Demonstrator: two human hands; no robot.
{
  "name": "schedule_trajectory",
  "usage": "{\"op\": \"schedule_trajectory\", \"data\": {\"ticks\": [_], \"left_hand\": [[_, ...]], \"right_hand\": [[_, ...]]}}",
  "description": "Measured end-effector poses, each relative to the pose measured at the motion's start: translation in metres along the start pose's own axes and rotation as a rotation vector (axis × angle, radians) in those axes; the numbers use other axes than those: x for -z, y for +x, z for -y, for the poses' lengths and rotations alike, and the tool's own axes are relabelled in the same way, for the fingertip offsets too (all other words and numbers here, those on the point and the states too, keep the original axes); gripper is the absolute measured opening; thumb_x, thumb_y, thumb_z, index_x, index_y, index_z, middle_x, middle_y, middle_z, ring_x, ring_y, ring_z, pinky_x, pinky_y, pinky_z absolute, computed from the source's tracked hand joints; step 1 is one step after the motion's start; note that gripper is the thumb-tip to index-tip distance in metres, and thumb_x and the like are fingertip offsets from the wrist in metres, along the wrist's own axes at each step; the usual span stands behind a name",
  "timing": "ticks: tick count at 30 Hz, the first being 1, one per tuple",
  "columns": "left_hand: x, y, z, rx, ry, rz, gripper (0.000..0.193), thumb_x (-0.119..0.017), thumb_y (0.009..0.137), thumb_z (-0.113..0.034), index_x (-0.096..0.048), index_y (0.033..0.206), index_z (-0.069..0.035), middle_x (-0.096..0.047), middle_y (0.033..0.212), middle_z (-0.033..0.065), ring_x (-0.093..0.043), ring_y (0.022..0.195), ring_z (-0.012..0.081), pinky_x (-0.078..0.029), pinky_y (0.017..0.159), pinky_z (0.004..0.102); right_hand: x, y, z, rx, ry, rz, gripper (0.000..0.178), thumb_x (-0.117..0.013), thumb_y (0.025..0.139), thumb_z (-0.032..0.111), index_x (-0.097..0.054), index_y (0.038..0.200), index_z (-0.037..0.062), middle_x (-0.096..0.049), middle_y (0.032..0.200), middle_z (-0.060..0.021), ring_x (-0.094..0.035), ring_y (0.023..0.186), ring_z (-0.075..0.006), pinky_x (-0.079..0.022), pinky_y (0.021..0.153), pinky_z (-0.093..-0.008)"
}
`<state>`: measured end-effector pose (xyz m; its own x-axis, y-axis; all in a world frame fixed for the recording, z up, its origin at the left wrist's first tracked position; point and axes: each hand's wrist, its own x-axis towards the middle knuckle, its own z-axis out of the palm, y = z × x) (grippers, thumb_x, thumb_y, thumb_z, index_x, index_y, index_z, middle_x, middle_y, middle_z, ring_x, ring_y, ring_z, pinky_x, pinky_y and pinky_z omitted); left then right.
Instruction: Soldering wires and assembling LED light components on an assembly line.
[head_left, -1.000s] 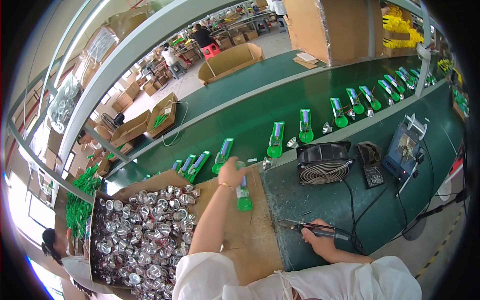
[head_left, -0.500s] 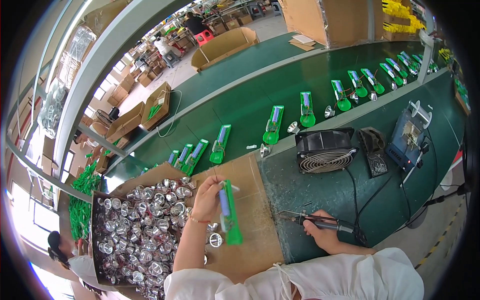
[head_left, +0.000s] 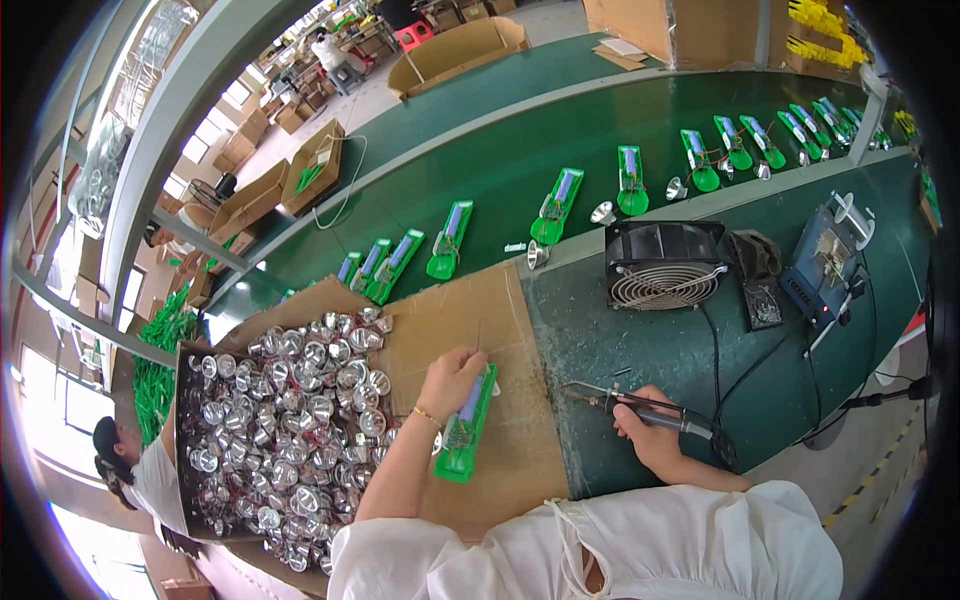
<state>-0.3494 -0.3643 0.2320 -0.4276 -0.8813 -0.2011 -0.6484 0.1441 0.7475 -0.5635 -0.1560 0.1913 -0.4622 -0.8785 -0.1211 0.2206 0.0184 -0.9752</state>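
Observation:
My left hand [head_left: 450,380] grips a green plastic torch half [head_left: 468,428] with a blue cell and wires inside, holding it flat on the brown cardboard mat [head_left: 520,450]. My right hand [head_left: 650,435] holds a soldering iron [head_left: 625,402] by its dark handle, its tip pointing left toward the green part but a short gap away. A box of shiny silver reflector cups [head_left: 285,420] lies just left of my left hand.
A green conveyor belt [head_left: 500,170] carries several more green torch halves [head_left: 556,205] and loose reflectors. A black desk fan [head_left: 665,265], an iron stand [head_left: 760,285] and a blue soldering station [head_left: 825,260] stand on the bench. Another person [head_left: 135,470] sits at lower left.
My left hand brought the green torch half from the belt edge down onto the cardboard mat, nearer to me. My right hand with the iron stayed roughly in place.

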Motion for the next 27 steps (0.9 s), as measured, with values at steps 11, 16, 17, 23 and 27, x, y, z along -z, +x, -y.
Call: {"op": "schedule_trajectory", "data": {"ticks": [11,16,17,23,27], "left_hand": [[-0.032,-0.062,-0.013,-0.223,0.279,-0.241,0.03,-0.06,0.084,-0.033,-0.056,0.086,-0.004,-0.059,0.071,0.0201,-0.057,0.069,0.0389,-0.045,0.058,0.0428],[-0.015,-0.061,-0.024,0.062,-0.364,-0.057,0.029,-0.049,0.093,-0.028,-0.052,0.09,0.0,-0.06,0.074,0.0065,-0.052,0.067,0.0099,-0.043,0.061,0.0257],[-0.017,-0.063,-0.025,0.065,-0.397,-0.061,0.03,-0.047,0.093,-0.029,-0.053,0.09,0.0,-0.06,0.076,0.0053,-0.052,0.068,0.0088,-0.043,0.061,0.0242],[-0.039,-0.09,-0.029,0.208,-0.683,0.025,0.041,-0.04,0.095,-0.038,-0.056,0.104,-0.002,-0.06,0.08,0.004,-0.05,0.06,0.0055,-0.043,0.053,0.0196],[-0.033,-0.099,-0.024,0.313,-0.994,0.17,0.042,-0.041,0.094,-0.04,-0.055,0.104,-0.001,-0.062,0.094,0.0102,-0.055,0.065,0.0099,-0.049,0.059,0.0241]], "right_hand": [[-0.001,0.004,0.003,-0.013,-0.012,0.002,0.011,-0.06,0.083,0.01,-0.052,0.084,0.0022,-0.057,0.065,-0.0059,-0.052,0.054,-0.0081,-0.043,0.049,-0.0212],[0.0,0.004,0.009,-0.062,-0.003,-0.019,0.013,-0.063,0.081,0.009,-0.054,0.086,0.0009,-0.058,0.068,-0.0057,-0.054,0.057,-0.0082,-0.045,0.051,-0.0215],[0.0,0.004,0.01,-0.044,-0.012,-0.028,0.013,-0.063,0.082,0.009,-0.054,0.086,0.0007,-0.058,0.068,-0.0059,-0.054,0.056,-0.008,-0.044,0.05,-0.0211],[0.0,0.004,0.009,-0.057,-0.011,-0.024,0.015,-0.063,0.082,0.012,-0.055,0.086,0.0003,-0.058,0.067,-0.006,-0.054,0.056,-0.0083,-0.042,0.049,-0.0201],[0.003,0.003,0.01,-0.037,-0.024,-0.015,0.017,-0.063,0.082,0.014,-0.054,0.088,0.0008,-0.058,0.066,-0.006,-0.053,0.055,-0.008,-0.041,0.048,-0.0202]]}}
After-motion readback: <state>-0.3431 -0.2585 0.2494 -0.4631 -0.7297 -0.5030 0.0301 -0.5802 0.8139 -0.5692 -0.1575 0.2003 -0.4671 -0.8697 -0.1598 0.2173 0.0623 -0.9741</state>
